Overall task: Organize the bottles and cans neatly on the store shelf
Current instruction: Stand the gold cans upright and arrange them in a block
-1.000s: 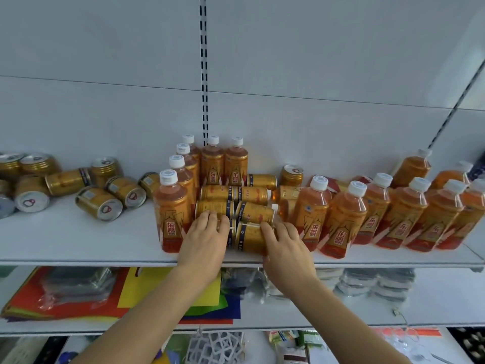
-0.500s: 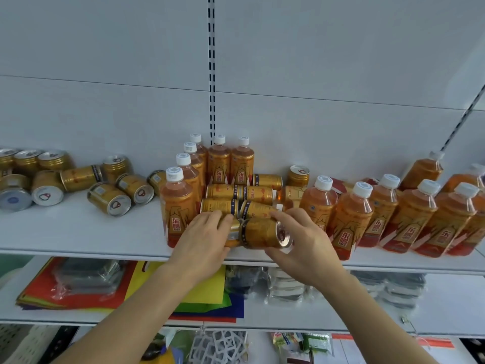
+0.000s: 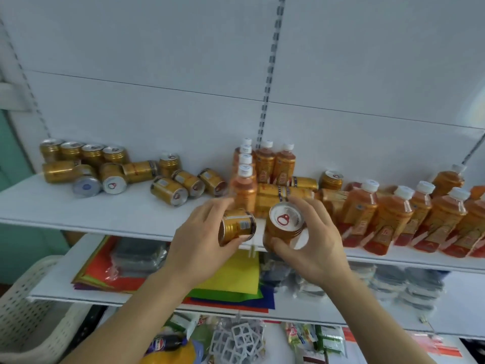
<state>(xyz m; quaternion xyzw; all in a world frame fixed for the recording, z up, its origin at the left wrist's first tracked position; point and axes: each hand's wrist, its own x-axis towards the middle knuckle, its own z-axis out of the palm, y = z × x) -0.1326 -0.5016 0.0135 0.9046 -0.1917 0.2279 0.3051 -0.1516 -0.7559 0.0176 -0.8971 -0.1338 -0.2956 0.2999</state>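
**Firmly now: one can in each hand, off the shelf**

Right now your left hand (image 3: 202,240) is wrapped round a gold can (image 3: 236,227) held on its side, fingers curled over the barrel and thumb under. Your right hand (image 3: 312,240) cups a second can (image 3: 284,227) with its pull-tab lid turned toward you. Both cans hang in front of the shelf (image 3: 105,208) edge, just clear of it.

They look sealed and full, so expect real weight and a rigid wall that will not give under your grip. The smooth metal probably slides in a loose hold; take each round the middle of the barrel, not by the rim.

Beside your hands stand the bottles (image 3: 393,219), some leaning. Behind lie more cans stacked on their sides (image 3: 283,193), which likely roll if nudged. Further left, a loose group of cans (image 3: 168,190) lies scattered on the shelf.
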